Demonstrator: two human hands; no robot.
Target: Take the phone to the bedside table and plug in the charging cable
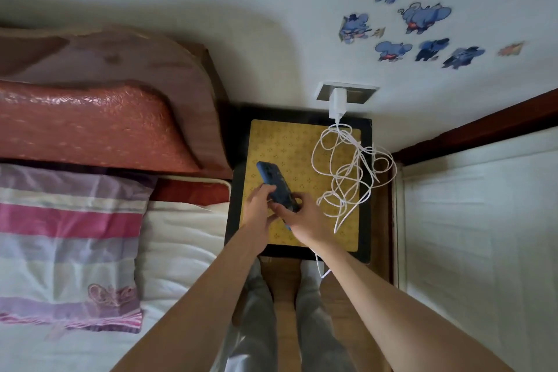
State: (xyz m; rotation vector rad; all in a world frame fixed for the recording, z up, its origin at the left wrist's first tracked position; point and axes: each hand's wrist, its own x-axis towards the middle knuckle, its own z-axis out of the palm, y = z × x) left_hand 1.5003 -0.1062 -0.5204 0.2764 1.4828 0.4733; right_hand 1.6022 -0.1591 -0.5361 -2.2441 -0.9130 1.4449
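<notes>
A phone in a blue case (271, 180) is held above the bedside table (302, 142), which has a yellow patterned top and a black frame. My left hand (259, 205) grips the phone's lower left side. My right hand (302, 213) closes over the phone's bottom end. A white charging cable (347, 172) lies in a tangled heap on the right of the table. One strand runs under my right wrist, and its plug end is hidden by my hand. The white charger (336, 103) sits in a wall socket.
A bed with a white sheet (181, 235), a striped pillow (66, 244) and a red padded headboard (90, 124) lies on the left. A white door (483, 235) with a dark frame stands on the right. Stickers (422, 18) dot the wall. My legs stand before the table.
</notes>
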